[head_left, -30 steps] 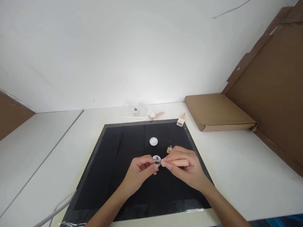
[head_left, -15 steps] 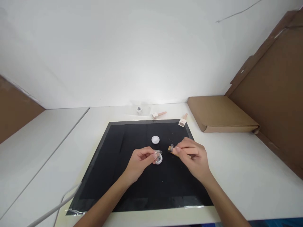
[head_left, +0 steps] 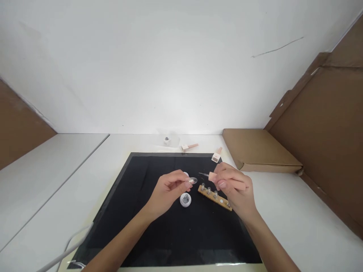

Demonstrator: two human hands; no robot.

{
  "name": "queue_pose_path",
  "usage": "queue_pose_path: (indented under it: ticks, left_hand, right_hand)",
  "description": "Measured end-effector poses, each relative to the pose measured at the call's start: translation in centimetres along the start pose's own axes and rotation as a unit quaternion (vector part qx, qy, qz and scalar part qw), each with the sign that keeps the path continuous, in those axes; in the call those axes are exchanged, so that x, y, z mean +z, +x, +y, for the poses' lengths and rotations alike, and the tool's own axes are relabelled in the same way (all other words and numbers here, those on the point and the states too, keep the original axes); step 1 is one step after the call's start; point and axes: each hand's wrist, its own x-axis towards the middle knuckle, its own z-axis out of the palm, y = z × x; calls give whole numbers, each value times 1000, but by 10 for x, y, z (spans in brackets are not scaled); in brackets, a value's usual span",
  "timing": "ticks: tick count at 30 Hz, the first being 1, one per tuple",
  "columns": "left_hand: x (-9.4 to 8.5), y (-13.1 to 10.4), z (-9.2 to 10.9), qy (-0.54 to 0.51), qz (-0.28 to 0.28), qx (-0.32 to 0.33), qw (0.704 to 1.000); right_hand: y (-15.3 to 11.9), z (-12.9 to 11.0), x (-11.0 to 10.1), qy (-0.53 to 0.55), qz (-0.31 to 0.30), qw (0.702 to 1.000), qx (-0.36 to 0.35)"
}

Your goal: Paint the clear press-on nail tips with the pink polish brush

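My left hand (head_left: 173,188) pinches a clear oval false nail (head_left: 193,180) between thumb and fingertips. In my right hand (head_left: 234,185) is a nail polish brush (head_left: 212,176) by its pale pink handle, its thin dark bristle end pointing left toward the nail, with a gap between them. Just below the left fingertips, a small round white jar (head_left: 185,200) holds silvery flakes. A white lid (head_left: 186,173) is mostly hidden behind the left hand. Under the right hand lies a tan strip (head_left: 218,199) with several small clear stands along it; the hand covers part of it.
A black mat (head_left: 159,234) covers the work area. Behind it lie a pink-handled polish bottle (head_left: 185,147), a second such bottle (head_left: 216,156) and a small clear packet (head_left: 167,141). A flat cardboard box (head_left: 263,147) sits at right; a grey-white tube (head_left: 65,255) runs at front left.
The left hand has lifted the nail off the jar. The right hand has raised the brush and turned its tip left, uncovering the strip. The camera view has shifted slightly.
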Motion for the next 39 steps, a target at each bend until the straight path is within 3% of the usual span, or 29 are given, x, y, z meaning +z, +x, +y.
queue_pose_path:
  ticks: [3,8,13,22,29,39]
  left_hand:
    - [-3,-2,-3,52,-13,44,998]
    - [-8,-3,-11,142,-22,93,985]
    - [-9,-3,-21,197,-28,129,971]
    - [-8,-5,-22,215,-22,141,966]
    - [-6,-3,-25,208,-18,142,968]
    - [-10,-4,-30,210,-1,190,959]
  right_hand:
    - [-5,9,5,28,40,998,39]
    - [-12,13,10,72,-1,996,45]
    - [-11,15,10,20,-52,998,16]
    - [-11,16,9,-82,-62,994,-34]
    - [-9,15,9,-121,-39,989,-78]
    - [-15,29,3,-117,33,992,-40]
